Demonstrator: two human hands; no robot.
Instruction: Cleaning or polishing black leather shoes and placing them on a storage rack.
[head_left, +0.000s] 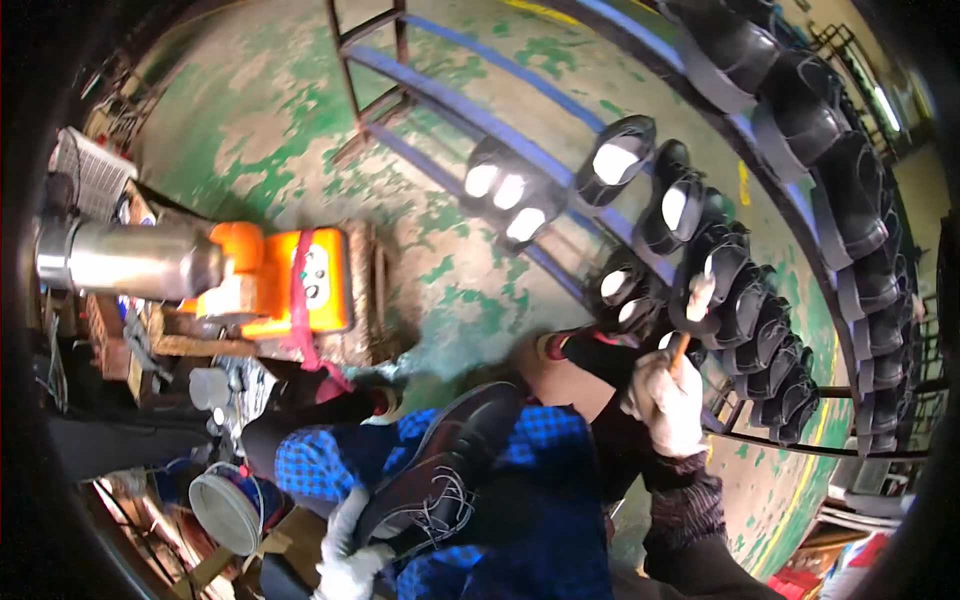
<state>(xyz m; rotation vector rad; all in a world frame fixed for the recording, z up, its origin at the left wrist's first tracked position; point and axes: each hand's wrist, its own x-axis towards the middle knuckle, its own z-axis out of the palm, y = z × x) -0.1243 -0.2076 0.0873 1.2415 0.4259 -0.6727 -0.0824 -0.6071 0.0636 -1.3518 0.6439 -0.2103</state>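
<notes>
My left hand (350, 552), in a white glove, grips one end of a black lace-up shoe (455, 450). The shoe lies slanted over my lap on a blue checked cloth (548, 440), its pale laces loosely tangled. Out to the right, my right hand (668, 402), also gloved in white, is closed around a thin wooden-handled brush (681, 348). The brush points up with its pale, blurred tip in front of the shoes on the rack. It is apart from the shoe on my lap.
A blue-railed metal rack (455, 102) holds rows of black shoes (845, 205) ahead and to the right. On the left stand an orange device (325, 280) with a red strap, a steel cylinder (135, 258), a white bucket (225, 512) and a grey plastic basket (92, 172).
</notes>
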